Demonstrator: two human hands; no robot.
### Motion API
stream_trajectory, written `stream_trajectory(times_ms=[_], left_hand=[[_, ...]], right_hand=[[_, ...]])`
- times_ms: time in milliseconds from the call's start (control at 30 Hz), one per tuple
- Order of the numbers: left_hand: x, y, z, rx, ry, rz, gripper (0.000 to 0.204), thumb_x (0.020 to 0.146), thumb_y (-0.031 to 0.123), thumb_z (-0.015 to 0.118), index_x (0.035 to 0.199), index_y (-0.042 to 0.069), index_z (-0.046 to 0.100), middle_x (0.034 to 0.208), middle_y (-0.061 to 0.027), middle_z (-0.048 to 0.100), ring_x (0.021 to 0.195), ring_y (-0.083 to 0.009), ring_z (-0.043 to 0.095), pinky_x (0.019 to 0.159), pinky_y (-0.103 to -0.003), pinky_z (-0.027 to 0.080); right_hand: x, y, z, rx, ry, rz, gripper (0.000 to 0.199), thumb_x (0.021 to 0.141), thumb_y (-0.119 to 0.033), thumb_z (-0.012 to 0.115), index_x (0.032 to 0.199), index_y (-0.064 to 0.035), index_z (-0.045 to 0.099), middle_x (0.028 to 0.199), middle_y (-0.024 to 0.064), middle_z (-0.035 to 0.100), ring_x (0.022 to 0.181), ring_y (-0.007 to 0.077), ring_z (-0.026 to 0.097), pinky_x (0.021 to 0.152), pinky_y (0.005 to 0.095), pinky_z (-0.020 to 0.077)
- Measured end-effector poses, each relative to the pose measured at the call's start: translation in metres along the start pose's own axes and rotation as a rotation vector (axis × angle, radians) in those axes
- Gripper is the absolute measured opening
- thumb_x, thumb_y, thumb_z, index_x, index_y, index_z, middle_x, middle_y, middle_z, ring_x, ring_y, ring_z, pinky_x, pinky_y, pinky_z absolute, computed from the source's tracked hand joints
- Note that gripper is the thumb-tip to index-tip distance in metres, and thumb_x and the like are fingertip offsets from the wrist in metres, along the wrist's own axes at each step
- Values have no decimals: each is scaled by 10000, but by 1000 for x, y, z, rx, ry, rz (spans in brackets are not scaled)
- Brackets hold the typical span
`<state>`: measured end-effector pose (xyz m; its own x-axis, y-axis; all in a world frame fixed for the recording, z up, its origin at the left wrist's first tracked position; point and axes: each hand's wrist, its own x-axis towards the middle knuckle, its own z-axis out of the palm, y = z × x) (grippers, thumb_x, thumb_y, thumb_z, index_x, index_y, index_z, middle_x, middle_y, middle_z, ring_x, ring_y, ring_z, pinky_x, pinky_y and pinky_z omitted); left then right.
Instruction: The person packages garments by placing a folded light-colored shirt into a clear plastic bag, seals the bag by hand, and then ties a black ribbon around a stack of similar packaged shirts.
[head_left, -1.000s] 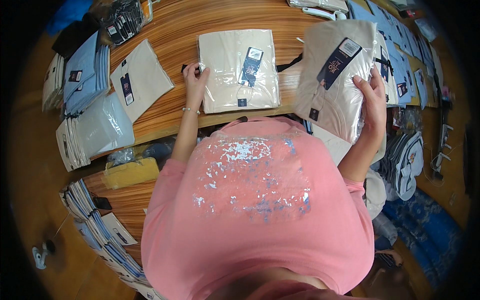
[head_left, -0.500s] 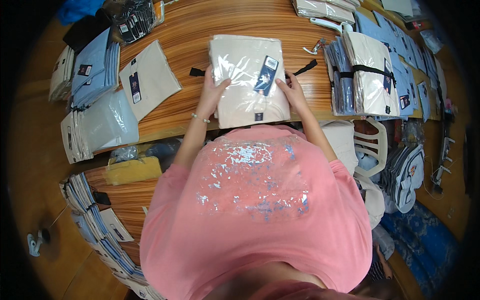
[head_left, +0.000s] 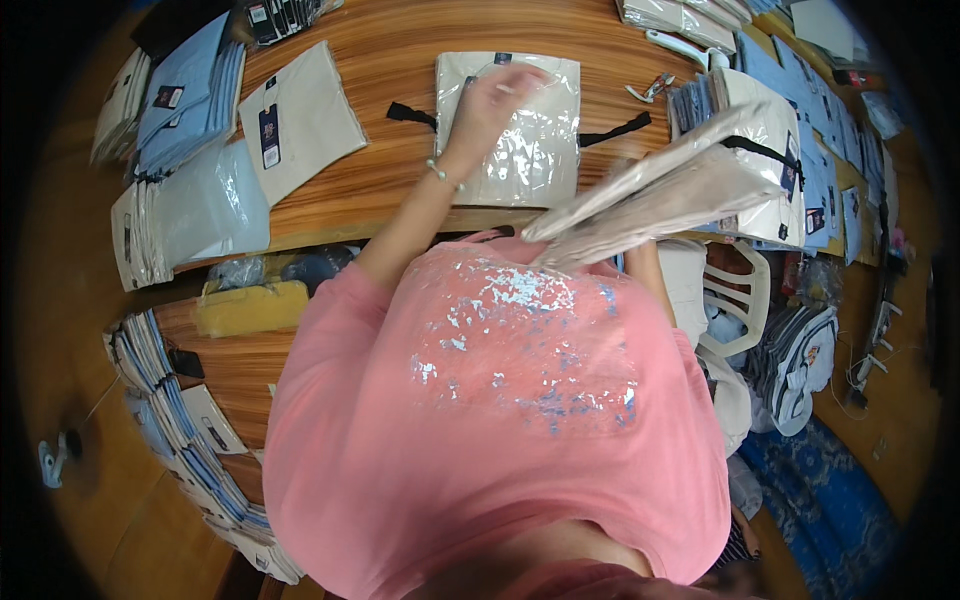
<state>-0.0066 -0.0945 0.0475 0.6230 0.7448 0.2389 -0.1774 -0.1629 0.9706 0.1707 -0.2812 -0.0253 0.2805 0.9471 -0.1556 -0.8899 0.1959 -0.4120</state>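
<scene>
A beige folded garment in a clear bag lies on the wooden table, a black strap sticking out from under both its sides. Over its upper part is my left hand, its fingers smeared by motion, a beaded bracelet on the wrist. To the right, at least two more bagged beige garments are held up, tilted and fanned apart, partly blurred. My right forearm runs up behind them; the garments hide most of that hand, which grips them.
Bagged blue garments and a bagged beige garment lie at left on the table. On the right stands a strapped stack of bagged garments, a white-handled tool behind it. A white plastic chair is below the table edge.
The upper bagged garments have been lifted off the pile and swung right in my right hand, uncovering another on the strap. My left hand has moved up and inward over it.
</scene>
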Motion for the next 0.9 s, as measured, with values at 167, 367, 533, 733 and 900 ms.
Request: stream_trajectory(times_ms=[167, 367, 533, 733, 900], left_hand=[[-32, -110, -71, 634, 458, -239, 433, 791, 369, 668, 995, 1, 567, 903, -135, 604, 827, -245, 588, 741, -341, 465], [-26, -116, -87, 458, 193, -452, 467, 775, 320, 693, 1048, -34, 557, 847, -153, 666, 724, -235, 644, 659, -315, 488], [-26, -107, -106, 566, 295, -221, 352, 807, 190, 669, 1052, -12, 515, 831, -125, 643, 772, -218, 619, 714, -319, 480], [-28, 24, -153, 397, 414, -253, 387, 843, 102, 630, 1142, 28, 397, 940, -96, 601, 798, -155, 587, 695, -258, 476], [-45, 124, -150, 485, 601, 68, 435, 829, 62, 647, 1190, -30, 422, 1001, -156, 619, 851, -139, 589, 730, -226, 476]], right_hand=[[-9, 0, -1, 6, 22, 16, 520, 868, -360, 581, 1249, -36, 438, 1206, 135, 538, 1160, 239, 485, 992, 401, 414], [-10, -2, 0, 5, 19, 45, 514, 868, -357, 582, 1245, -35, 442, 1199, 133, 543, 1148, 239, 493, 982, 401, 421], [-5, -5, 3, 13, 10, 55, 510, 869, -355, 583, 1241, -35, 446, 1194, 132, 546, 1139, 239, 500, 975, 400, 427], [-2, -9, -1, 5, 21, 50, 504, 869, -352, 584, 1236, -33, 450, 1187, 131, 551, 1127, 239, 509, 965, 399, 434], [4, -10, 2, 4, 1, 63, 499, 870, -350, 584, 1232, -33, 454, 1182, 130, 554, 1117, 239, 516, 957, 399, 441]])
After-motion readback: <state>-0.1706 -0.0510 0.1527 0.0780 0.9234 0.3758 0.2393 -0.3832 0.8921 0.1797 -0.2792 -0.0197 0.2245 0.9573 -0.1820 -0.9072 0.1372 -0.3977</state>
